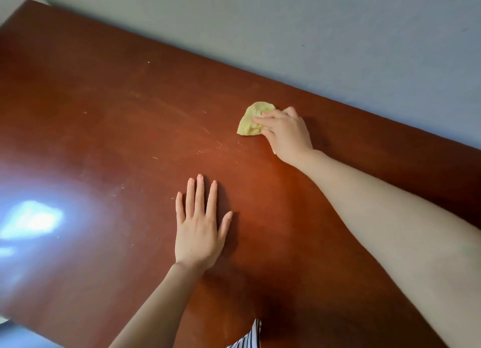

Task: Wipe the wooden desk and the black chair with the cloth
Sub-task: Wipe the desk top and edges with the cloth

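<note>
1. Wooden desk (117, 100): a reddish-brown top that fills the view, its far edge against a grey wall (312, 35). Pale flecks (153, 157) are scattered over the middle. Window glare (31, 220) lies on the near left.
2. Cloth (251, 121): yellow and bunched, lying on the desk close to the far edge, right of centre. Part of it is under the palm.
3. Right hand (286, 134): its fingers are bent over the cloth, gripping it and pressing it to the wood, with the arm reaching well forward.
4. Left hand (197, 233): flat on the desk with its fingers straight and slightly spread. It holds nothing and likely serves as a brace.
5. Striped fabric (250, 337): a scrap at the bottom edge, probably clothing.
6. Black chair: not in view, so presumably still to be wiped.
7. Handling note (a judgement): spread the cloth flatter for a wider contact. Draw it in overlapping strokes from the far edge toward the body, passing over the flecks. Move the bracing hand off any area yet to be wiped.
</note>
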Motion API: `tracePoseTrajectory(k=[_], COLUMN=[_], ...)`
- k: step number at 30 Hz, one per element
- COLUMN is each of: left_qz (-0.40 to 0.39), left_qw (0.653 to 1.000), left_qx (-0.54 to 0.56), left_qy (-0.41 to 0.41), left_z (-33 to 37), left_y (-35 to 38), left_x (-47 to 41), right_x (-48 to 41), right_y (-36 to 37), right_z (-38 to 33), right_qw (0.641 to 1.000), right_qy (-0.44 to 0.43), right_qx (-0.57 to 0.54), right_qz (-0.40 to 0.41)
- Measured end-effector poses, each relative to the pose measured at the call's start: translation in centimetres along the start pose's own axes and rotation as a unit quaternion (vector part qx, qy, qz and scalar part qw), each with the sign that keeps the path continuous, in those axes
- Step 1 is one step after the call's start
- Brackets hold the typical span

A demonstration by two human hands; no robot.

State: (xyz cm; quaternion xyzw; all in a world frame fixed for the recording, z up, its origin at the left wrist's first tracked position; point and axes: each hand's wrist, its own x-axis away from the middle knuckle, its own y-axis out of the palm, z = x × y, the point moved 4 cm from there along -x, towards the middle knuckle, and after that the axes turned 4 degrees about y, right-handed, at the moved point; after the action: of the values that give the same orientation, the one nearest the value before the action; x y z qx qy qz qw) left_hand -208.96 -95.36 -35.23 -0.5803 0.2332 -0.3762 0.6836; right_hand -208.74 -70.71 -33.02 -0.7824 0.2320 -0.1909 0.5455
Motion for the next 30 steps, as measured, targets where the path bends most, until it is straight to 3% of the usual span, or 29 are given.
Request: tracePoseTrajectory(k=[3, 5, 10, 15, 22, 25, 30], left_qz=[0.026, 0.042, 0.054, 0.063, 0.065, 0.063, 0.059], left_qw=[0.999, 0.999, 0.998, 0.996, 0.996, 0.996, 0.996], left_qx=[0.019, 0.028, 0.027, 0.051, 0.052, 0.049, 0.049], left_qy=[-0.007, -0.013, -0.015, -0.030, -0.040, -0.043, -0.044], left_z=[-0.2, -0.2, -0.1, -0.5, -0.7, -0.7, -0.7], left_y=[-0.1, -0.2, -0.4, -0.2, 0.0, 0.0, -0.2], left_x=[-0.2, -0.4, -0.4, -0.2, -0.2, -0.3, -0.4], right_x=[-0.7, 0.2, 5.7, 11.4, 13.6, 11.1, 4.5], right_y=[1.1, 1.7, 2.5, 2.5, 1.2, 0.4, -1.5], right_z=[-1.8, -3.2, -5.7, -4.5, -0.4, 1.0, 2.9], right_qw=[0.996, 0.996, 0.994, 0.981, 0.933, 0.940, 0.984], right_qy=[0.084, 0.072, -0.107, -0.188, -0.355, -0.337, -0.178], right_qx=[-0.001, -0.005, -0.008, -0.037, 0.003, 0.029, 0.022], right_qz=[0.037, 0.050, 0.026, 0.010, -0.057, -0.045, -0.003])
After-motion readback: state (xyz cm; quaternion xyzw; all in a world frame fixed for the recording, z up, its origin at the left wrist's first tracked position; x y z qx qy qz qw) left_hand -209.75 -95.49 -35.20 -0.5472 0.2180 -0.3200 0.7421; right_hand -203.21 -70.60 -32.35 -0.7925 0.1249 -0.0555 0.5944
